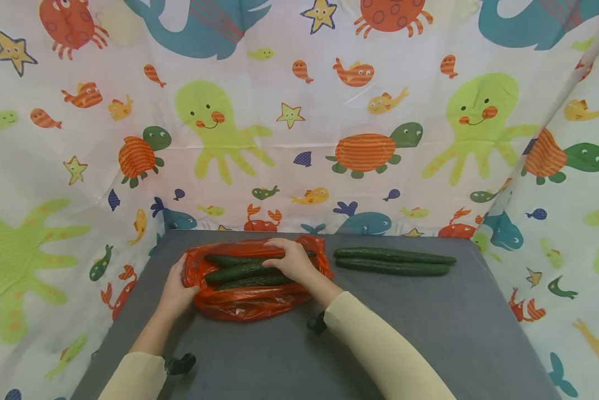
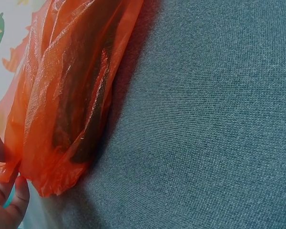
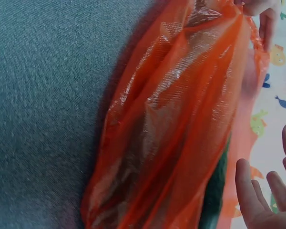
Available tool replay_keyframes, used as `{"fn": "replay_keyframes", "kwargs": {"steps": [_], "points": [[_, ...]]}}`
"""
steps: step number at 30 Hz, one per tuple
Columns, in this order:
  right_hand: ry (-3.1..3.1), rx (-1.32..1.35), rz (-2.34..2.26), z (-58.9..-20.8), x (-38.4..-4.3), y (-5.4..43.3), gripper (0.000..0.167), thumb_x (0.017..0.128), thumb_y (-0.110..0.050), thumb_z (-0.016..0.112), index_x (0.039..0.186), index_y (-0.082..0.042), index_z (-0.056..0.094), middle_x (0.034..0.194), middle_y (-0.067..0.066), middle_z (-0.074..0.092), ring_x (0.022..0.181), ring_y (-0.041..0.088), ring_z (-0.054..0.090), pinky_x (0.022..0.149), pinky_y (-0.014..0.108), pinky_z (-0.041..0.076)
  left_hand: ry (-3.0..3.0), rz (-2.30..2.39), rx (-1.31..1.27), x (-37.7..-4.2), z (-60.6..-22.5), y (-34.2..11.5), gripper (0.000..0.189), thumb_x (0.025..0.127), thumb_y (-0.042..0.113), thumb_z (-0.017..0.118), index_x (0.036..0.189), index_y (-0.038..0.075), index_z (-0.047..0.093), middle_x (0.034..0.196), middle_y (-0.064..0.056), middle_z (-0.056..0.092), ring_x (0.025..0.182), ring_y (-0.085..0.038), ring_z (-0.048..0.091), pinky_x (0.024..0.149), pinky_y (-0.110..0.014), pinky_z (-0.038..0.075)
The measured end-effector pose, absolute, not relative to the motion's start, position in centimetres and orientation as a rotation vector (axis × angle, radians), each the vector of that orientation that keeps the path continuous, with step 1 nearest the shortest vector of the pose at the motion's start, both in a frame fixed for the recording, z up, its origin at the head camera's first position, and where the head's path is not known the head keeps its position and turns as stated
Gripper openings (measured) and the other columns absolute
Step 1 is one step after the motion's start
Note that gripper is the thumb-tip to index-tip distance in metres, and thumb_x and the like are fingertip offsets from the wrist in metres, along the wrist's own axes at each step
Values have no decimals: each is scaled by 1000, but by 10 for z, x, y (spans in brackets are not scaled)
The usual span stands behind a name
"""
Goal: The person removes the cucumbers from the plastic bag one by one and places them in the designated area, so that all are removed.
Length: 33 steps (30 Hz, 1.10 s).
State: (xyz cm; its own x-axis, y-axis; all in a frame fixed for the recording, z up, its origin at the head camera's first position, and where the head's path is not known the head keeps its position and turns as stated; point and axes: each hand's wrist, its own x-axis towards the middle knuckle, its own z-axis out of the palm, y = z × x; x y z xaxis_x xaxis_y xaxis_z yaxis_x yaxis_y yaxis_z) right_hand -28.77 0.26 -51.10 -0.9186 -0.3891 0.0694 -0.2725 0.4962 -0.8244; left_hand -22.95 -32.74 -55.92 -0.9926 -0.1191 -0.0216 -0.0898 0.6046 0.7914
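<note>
An orange-red plastic bag (image 1: 244, 311) lies with its mouth open on the grey table, holding several long green cucumbers (image 1: 244, 271). At the bag's left end my left hand (image 1: 176, 293) pinches the film between thumb and fingers; the left wrist view shows these fingers (image 2: 20, 198) at the gathered edge. Over the right part of the bag is my right hand (image 1: 295, 262), above the cucumbers. Its fingers (image 3: 248, 188) are spread apart and grip nothing in the right wrist view. Part of the cucumbers is hidden beneath this hand and the film.
Two more cucumbers (image 1: 394, 269) lie side by side on the table to the right of the bag. A cloth with printed sea animals (image 1: 289, 166) hangs behind the grey table (image 1: 404, 328) and along both sides. Dark wrist devices (image 1: 180, 364) show beneath the sleeves.
</note>
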Motion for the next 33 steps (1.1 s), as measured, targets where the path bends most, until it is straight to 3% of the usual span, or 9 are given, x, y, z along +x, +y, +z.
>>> {"fn": "replay_keyframes", "kwargs": {"steps": [18, 27, 33], "points": [[2663, -593, -1195, -541, -290, -10, 50, 85, -19, 80, 133, -13, 67, 140, 5, 62, 134, 27, 54, 109, 48, 46, -2794, -1347, 193, -230, -562, -328, 104, 78, -3, 66, 164, 13, 9, 164, -25, 18, 148, -47, 22, 117, -65, 24], [2831, -578, -854, -547, -290, -17, 54, 87, -29, 78, 138, -23, 64, 142, -2, 61, 138, 24, 48, 104, 47, 49, -2794, -1310, 177, -231, -563, -327, 103, 77, -3, 67, 163, 10, 12, 163, -26, 20, 148, -47, 23, 118, -65, 24], [2867, -549, -847, -554, -292, -20, 49, 88, -27, 77, 135, -25, 67, 136, -2, 65, 132, 22, 53, 102, 44, 52, -2803, -1290, 157, -230, -564, -326, 103, 76, -3, 66, 163, 8, 12, 162, -27, 21, 148, -47, 23, 116, -66, 25]]}}
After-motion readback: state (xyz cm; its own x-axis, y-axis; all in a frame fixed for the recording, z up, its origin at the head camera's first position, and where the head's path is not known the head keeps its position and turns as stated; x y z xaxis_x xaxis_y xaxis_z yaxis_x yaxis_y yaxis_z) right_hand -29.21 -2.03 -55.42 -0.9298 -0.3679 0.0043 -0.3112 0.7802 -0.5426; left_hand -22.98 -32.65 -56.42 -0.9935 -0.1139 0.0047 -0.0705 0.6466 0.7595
